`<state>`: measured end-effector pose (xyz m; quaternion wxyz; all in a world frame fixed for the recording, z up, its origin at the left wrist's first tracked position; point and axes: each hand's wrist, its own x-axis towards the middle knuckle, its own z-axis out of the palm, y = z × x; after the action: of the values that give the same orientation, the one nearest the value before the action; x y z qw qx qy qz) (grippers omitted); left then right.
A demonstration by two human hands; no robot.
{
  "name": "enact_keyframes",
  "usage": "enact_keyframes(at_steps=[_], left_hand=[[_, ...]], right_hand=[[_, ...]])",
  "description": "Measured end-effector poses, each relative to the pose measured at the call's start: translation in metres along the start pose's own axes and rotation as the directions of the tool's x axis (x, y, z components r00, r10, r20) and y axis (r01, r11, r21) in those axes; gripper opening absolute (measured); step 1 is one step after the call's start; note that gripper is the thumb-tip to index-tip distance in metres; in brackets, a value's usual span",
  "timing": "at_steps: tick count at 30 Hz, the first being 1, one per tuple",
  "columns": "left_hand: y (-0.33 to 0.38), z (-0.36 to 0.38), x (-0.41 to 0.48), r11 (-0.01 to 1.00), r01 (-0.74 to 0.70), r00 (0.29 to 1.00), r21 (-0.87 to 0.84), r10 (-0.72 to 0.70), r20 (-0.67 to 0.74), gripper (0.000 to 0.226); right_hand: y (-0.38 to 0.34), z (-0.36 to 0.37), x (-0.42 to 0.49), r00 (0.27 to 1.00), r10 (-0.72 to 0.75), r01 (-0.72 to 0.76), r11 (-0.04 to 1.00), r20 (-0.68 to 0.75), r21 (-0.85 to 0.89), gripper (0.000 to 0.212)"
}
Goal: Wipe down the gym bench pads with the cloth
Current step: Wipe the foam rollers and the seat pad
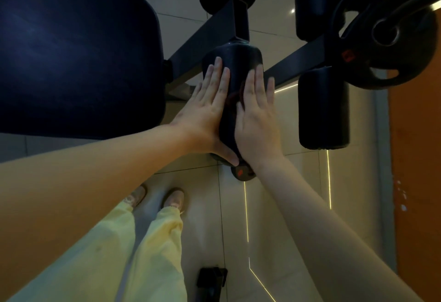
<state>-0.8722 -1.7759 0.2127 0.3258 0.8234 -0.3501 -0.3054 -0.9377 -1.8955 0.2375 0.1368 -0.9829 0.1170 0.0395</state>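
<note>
I count four black cylindrical foam roller pads and one flat dark padded seat, with the left hand and right hand both released, fingers straight, pressing the middle roller from either side, while a dark fold between them may be the cloth, though I cannot tell.

light: dim, warm | glare: spots on floor tiles | edges: wide-angle bending
</note>
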Motion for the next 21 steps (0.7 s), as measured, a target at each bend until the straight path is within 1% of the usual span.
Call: enact_keyframes(at_steps=[2,4,6,9,11,13,16,18,21], left_hand=[[0.001,-0.001,0.000,1.000,0.005,1.000,-0.006,-0.005,0.002,0.164],[0.002,-0.001,0.000,1.000,0.014,1.000,0.008,-0.014,0.001,0.165],[0.005,-0.002,-0.001,0.999,0.023,1.000,0.024,-0.023,0.005,0.164],[0.010,-0.006,-0.004,0.998,0.046,0.999,0.050,-0.047,0.021,0.164],[0.013,-0.007,-0.005,0.997,0.055,0.998,0.063,-0.057,0.032,0.162],[0.015,-0.007,-0.004,0.995,0.064,0.997,0.073,-0.067,0.034,0.161],[0.016,-0.005,-0.003,0.995,0.073,0.997,0.071,-0.076,0.033,0.161],[0.013,-0.003,-0.002,0.996,0.079,0.996,0.044,-0.080,0.036,0.160],[0.011,-0.001,-0.002,0.998,0.067,0.997,0.010,-0.067,0.048,0.157]], right_hand=[[0.000,-0.005,0.031,0.999,0.023,-0.023,1.000,0.033,-0.002,0.057],[0.000,-0.009,0.061,0.991,0.093,-0.095,0.995,0.096,0.021,0.058],[0.000,-0.012,0.078,0.984,0.126,-0.133,0.990,0.124,0.046,0.059],[0.000,-0.018,0.073,0.982,0.119,-0.142,0.977,0.149,0.158,0.059],[0.004,-0.021,0.049,0.982,0.098,-0.128,0.975,0.164,0.180,0.060],[0.006,-0.018,0.010,0.989,0.056,-0.076,0.986,0.138,0.146,0.061],[0.009,-0.009,-0.037,0.996,-0.030,0.026,0.999,0.086,0.044,0.060],[0.011,-0.004,-0.042,0.996,-0.047,0.048,0.999,0.081,-0.007,0.058],[0.012,0.004,-0.024,0.995,-0.065,0.071,0.995,0.078,-0.073,0.057]])
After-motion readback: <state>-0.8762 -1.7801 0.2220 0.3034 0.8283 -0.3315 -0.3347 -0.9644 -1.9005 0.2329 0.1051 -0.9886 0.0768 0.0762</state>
